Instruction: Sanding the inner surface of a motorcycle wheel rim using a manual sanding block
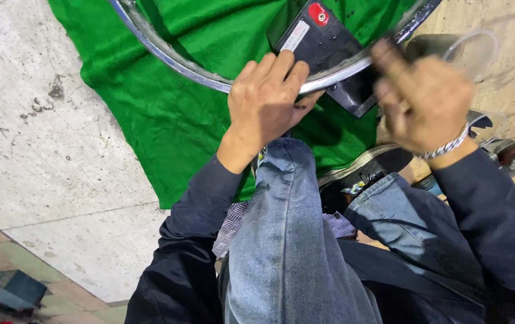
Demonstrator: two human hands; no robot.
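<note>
Metal wheel rim [209, 77] lying across green cloth [167, 114] on the concrete floor [23, 120], upper middle of frame. Left hand [266, 96] pressed down on rim's lower arc, fingers curled over it beside a black flat case [320, 39]. Right hand [425, 102] blurred at upper right, grip half closed; contents impossible to tell. Clear plastic cup [473, 51] behind it, seemingly empty. Judged step: steadying rim; more of the same firm bracing needed.

Shiny metal rim [167, 57]; matt green cloth [167, 120]; glossy black plastic box [323, 42].
</note>
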